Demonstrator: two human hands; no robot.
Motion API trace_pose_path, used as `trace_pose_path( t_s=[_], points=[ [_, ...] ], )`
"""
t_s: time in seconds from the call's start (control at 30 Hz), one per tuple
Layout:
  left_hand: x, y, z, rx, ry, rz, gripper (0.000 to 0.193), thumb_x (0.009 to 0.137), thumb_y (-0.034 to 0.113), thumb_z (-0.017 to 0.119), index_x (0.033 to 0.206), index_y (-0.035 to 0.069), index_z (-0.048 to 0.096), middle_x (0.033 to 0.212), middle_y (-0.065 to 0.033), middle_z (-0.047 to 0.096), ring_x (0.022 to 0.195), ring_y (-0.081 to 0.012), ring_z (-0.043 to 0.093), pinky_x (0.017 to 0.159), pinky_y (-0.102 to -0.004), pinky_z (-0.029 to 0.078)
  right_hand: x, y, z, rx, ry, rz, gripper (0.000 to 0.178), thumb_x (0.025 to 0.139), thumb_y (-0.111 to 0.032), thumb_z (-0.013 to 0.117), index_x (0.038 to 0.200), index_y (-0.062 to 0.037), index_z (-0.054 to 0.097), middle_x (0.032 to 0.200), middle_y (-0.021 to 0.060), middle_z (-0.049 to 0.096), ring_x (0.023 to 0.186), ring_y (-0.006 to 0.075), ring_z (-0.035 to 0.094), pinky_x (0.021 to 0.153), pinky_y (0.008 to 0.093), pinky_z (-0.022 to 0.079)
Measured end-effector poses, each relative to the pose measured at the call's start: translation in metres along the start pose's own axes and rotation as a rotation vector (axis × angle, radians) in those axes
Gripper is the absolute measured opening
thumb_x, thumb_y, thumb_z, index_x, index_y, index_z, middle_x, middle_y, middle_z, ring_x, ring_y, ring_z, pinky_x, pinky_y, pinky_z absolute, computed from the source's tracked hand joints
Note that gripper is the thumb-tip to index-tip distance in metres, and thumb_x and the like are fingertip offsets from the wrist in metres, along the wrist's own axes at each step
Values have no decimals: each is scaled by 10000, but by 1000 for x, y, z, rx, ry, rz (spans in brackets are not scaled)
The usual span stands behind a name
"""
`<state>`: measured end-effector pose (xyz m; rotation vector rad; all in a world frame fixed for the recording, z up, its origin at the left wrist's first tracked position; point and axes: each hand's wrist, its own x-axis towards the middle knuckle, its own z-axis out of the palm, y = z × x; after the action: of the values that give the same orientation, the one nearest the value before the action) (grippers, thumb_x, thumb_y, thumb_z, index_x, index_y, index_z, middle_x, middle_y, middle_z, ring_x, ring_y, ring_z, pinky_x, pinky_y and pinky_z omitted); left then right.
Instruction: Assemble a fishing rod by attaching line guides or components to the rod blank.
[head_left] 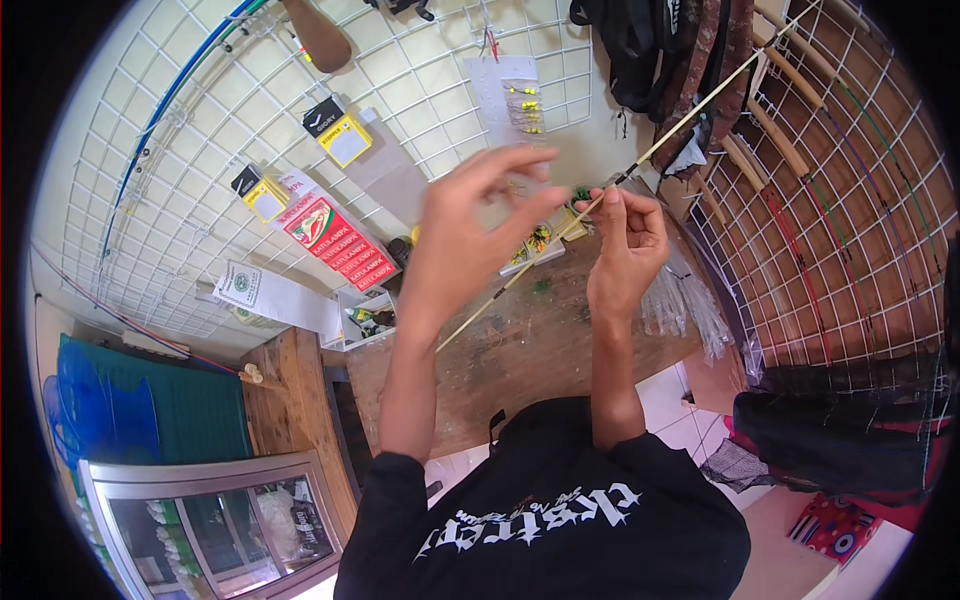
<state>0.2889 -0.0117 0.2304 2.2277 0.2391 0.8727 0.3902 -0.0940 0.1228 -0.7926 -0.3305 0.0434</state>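
My right hand (pixel 628 248) pinches the thin rod (pixel 700 107); my left hand (pixel 470 228), blurred, is loosely open beside it, above the table (pixel 535 350).

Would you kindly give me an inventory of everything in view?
Thin rod: one, pale, slanting across centre
Workbench: one, brown, centre
Wire grids: at least two, white, back and right
Small packages: two, yellow and black, upper left
Long packet: one, mostly red, below those
Card: one, white with yellow pieces, top centre
Tray: one, whitish, bench's far side
Handled rods: several, multicoloured, right grid
Plastic sleeves: several, clear, bench's right
Bags: several, dark, upper right
Cabinet: one, silver frame, lower left
Shirt: one, black, bottom centre
Left grip: one, bare, open, blurred
Right grip: one, bare, pinching the rod
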Motion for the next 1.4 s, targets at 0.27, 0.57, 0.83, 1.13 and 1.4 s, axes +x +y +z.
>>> trace_pose_path(
  t_s=[0.27,0.57,0.83,1.13,1.4],
  points=[
    [58,-14,25,-266,-530,-78,272,826,200,703,974,-26,672,776,-41,649,659,-67,557,594,-223,447,-13,-11,8,-50,-18,-71,100,904,-68,613,909,25,578,856,107,672,758,138,660,696,236,516],
    [68,-19,17,-300,-691,-62,214,844,196,692,872,-14,667,728,12,609,686,-53,539,624,-215,433,-5,-12,-3,123,-224,127,103,898,-54,611,908,41,571,875,147,670,791,201,676,742,305,554],
    [64,-12,9,-127,-651,-47,212,808,210,711,821,3,672,684,9,604,665,-58,534,624,-235,434,-5,-14,-2,208,-371,219,85,905,-17,580,924,60,549,873,166,664,752,215,680,711,313,573],
    [48,11,16,137,-409,-51,221,737,195,692,756,-24,673,635,-73,648,574,-117,569,565,-261,447,-13,-24,7,31,-299,61,74,913,-17,570,888,47,541,844,142,663,717,189,676,666,279,561],
    [37,22,15,148,-351,-82,237,742,199,687,773,-36,677,638,-86,653,598,-132,615,572,-294,475,-19,-23,7,9,-234,42,70,909,-15,575,875,35,540,828,132,665,723,159,673,669,255,550]
  ],
)
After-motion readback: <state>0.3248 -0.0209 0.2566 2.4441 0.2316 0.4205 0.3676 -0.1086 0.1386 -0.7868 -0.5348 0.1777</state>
